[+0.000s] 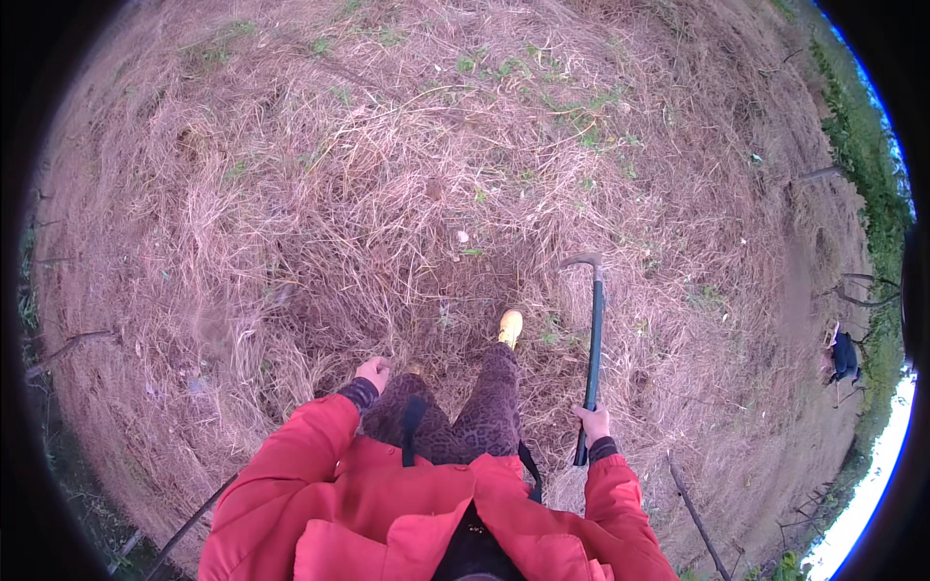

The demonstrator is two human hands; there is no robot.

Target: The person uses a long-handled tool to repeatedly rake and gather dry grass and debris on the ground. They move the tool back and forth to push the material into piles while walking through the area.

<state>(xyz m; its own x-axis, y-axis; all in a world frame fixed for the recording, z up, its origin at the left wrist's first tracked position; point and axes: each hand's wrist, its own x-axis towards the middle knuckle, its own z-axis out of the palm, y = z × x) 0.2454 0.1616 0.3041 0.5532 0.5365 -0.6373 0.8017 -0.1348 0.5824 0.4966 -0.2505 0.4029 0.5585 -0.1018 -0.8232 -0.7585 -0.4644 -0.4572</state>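
In the head view my right hand (pixel 594 420) grips a long-handled sickle (pixel 595 319) near the lower end of its dark green shaft. Its short, curved metal blade (pixel 581 259) is at the far end, above the dry grass, and hooks to the left. On the other side, my left hand (pixel 374 372) is beside my left thigh with its fingers bent. Nothing shows in it, but its palm is hidden. A yellow shoe (pixel 511 327) is forward on my right foot; the left one is mostly hidden behind my leg.
Dry, flattened grass (pixel 407 189) covers the ground, with small green weeds (pixel 508 67) among it. Bare branches stand at the lower left (pixel 192 524) and lower right (pixel 694 505). Far off at the right, a bent-over person (pixel 843 356) in dark clothing is near green bushes (pixel 883 247).
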